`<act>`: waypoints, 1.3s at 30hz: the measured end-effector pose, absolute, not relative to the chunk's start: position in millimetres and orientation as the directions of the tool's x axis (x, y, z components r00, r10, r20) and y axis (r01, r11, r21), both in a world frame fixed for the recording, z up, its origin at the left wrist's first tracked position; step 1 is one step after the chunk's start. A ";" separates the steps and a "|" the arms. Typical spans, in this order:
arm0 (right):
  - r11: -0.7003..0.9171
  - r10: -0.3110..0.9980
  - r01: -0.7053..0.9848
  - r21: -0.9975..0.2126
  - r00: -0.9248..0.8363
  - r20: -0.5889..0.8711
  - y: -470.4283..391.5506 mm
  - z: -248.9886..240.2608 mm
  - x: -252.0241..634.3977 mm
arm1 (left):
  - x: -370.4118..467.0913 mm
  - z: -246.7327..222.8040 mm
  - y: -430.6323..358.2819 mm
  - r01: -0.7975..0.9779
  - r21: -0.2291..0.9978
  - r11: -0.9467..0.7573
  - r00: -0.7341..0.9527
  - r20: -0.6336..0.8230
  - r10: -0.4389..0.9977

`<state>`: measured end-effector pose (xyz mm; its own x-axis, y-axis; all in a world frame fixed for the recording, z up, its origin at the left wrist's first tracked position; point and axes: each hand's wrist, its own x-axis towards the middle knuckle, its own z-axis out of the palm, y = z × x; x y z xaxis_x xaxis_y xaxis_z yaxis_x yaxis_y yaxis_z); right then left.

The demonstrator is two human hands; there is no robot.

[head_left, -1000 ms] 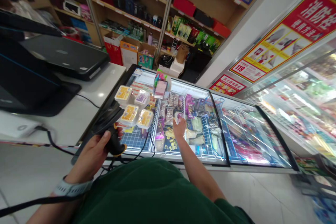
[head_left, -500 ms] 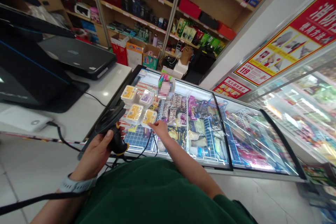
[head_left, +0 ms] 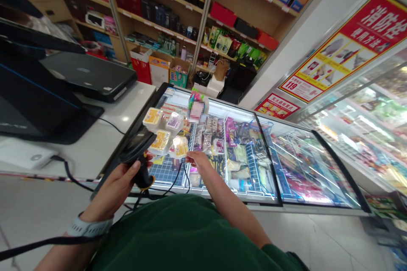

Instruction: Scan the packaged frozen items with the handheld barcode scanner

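My left hand (head_left: pixel 127 178) is wrapped around the handle of a black barcode scanner (head_left: pixel 136 148), whose head points toward several clear-lidded plastic tubs on the freezer glass. Nearest my right hand (head_left: pixel 196 161) is a yellow-labelled tub (head_left: pixel 179 147); the fingertips are at its right edge, slightly apart and loosely bent, and I cannot tell if they touch it. Left of it sits another yellow-labelled tub (head_left: pixel 159 142), partly behind the scanner head. Farther back are a third yellow-labelled tub (head_left: pixel 153 117) and a purple-labelled one (head_left: pixel 174 122).
The glass-topped chest freezer (head_left: pixel 280 206) holds bagged frozen goods in wire baskets. A round colourful pack (head_left: pixel 199 108) stands behind the tubs. At left, a counter (head_left: pixel 127 114) bears a black terminal (head_left: pixel 28 93) and a white device (head_left: pixel 27 153). Cables (head_left: pixel 173 184) hang near my waist.
My right hand has shifted slightly right and down, off the top of the nearest tub to its edge. My left hand keeps the scanner, its head now a little farther right over the tubs.
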<state>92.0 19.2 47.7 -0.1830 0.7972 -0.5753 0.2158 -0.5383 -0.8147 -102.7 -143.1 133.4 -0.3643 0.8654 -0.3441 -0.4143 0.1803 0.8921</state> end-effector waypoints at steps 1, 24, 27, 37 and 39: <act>-0.528 0.807 0.206 -0.824 -0.181 -0.562 19.1 48.8 94.9 | -104.6 134.3 -142.7 -0.374 0.907 0.193 -0.353 -0.332 0.875; -0.120 0.991 0.122 -0.985 -0.038 -0.125 4.6 86.0 163.0 | -72.5 157.5 -111.7 0.426 0.901 0.083 0.091 -0.134 0.987; -0.112 0.993 0.112 -0.987 -0.021 -0.115 3.8 87.8 166.4 | -70.8 155.7 -110.3 0.453 0.890 0.057 0.140 -0.134 0.981; -0.119 0.993 0.111 -0.987 -0.013 -0.121 2.2 89.0 173.7 | -71.4 143.0 -109.2 0.444 0.893 0.070 0.150 -0.151 0.977; -0.116 0.993 0.112 -0.987 -0.013 -0.118 1.9 89.0 174.1 | -70.2 144.2 -109.1 0.443 0.894 0.070 0.148 -0.150 0.978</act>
<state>174.1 1.9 89.0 -0.0134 0.9929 -0.1183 0.1116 -0.1161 -0.9869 -70.2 -109.1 144.2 0.1475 0.9776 -0.1502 0.4429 0.0705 0.8938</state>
